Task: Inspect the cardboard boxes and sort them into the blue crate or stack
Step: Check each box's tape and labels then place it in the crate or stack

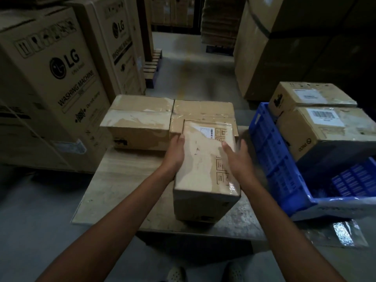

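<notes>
1 cardboard box (203,165) sits between left hand (175,154) and right hand (238,159) fingers (241,146)

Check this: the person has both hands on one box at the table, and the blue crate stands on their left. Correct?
Not quite: in the head view the blue crate stands on their right, not left. The left hand and right hand are on the box at the table.
</notes>
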A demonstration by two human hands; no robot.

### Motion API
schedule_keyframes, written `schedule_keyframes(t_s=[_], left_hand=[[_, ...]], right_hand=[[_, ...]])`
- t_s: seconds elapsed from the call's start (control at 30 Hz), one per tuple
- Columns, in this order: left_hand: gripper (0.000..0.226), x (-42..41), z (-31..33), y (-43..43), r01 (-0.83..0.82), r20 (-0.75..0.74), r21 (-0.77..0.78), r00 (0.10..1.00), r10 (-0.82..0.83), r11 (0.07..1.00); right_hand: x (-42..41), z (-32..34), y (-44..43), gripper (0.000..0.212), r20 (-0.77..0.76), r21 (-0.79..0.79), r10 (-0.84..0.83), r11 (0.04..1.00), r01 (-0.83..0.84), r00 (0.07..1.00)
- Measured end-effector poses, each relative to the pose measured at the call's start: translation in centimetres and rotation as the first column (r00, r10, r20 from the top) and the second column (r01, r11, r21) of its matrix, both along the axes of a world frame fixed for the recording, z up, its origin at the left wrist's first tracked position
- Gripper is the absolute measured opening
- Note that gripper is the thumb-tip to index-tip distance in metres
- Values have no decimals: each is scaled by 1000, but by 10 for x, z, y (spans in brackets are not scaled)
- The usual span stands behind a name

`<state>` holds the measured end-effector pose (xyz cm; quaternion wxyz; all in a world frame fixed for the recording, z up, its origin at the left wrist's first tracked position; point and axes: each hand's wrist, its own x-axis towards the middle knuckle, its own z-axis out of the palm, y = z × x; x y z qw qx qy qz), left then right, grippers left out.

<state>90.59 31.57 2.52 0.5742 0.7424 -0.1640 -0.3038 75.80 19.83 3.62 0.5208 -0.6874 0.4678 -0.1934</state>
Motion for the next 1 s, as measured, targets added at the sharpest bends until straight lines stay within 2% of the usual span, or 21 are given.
schedule_keyframes(t_s=[0.03, 0.07, 0.13, 0.3, 0.4, 0.5, 0.57, 0.63, 0.7, 0.77, 0.83, 0.9, 1.0], left_hand=[[54, -4, 6, 3, -8, -186, -57, 983, -3, 998], [54, -6, 11, 5, -14, -309, -85, 951, -13, 996], [56, -9, 19, 10, -6, -419, -123, 907, -46, 992], [57, -18, 24, 22, 52, -439, -211, 887, -142, 976], [67, -21, 21, 25, -33, -456, -285, 884, -106, 958], [71, -22, 20, 25, -171, -493, -308, 870, -3, 936], [75, -21, 11, 23, -223, -531, -313, 847, 25, 923], [77, -23, 0, 19, -207, -543, -311, 840, 6, 928], [64, -33, -8, 18, -177, -555, -271, 832, -3, 946], [53, -47, -22, 18, -134, -562, -254, 827, -33, 958], [46, -55, -43, 23, -47, -477, -234, 876, -72, 971], [34, -59, -56, 28, 37, -370, -201, 923, -111, 979], [35, -64, -56, 34, 35, -383, -133, 920, -84, 990]], right_hand=[[-2, 3, 1, 57, 62, 139, 6, 990, -14, 998], [-4, 6, 2, 44, 102, 200, 30, 978, -50, 994], [-8, 12, 6, 31, 165, 230, 71, 967, -108, 984], [-23, 15, 17, 43, 240, 194, 57, 975, -106, 969], [-41, 18, 20, 51, 339, 136, 18, 988, -68, 941], [-61, 18, 17, 68, 442, 196, -87, 981, -1, 893], [-69, 13, 13, 74, 438, 233, -171, 970, 73, 883], [-76, 3, 12, 75, 402, 305, -218, 948, 94, 889], [-80, -12, 16, 70, 356, 374, -243, 922, 100, 903], [-83, -30, 22, 53, 321, 402, -224, 912, 81, 920], [-88, -47, 26, 30, 261, 365, -177, 928, 73, 949], [-90, -54, 29, 39, 204, 383, -185, 919, 96, 961], [-89, -58, 33, 56, 94, 368, -139, 925, 95, 986]])
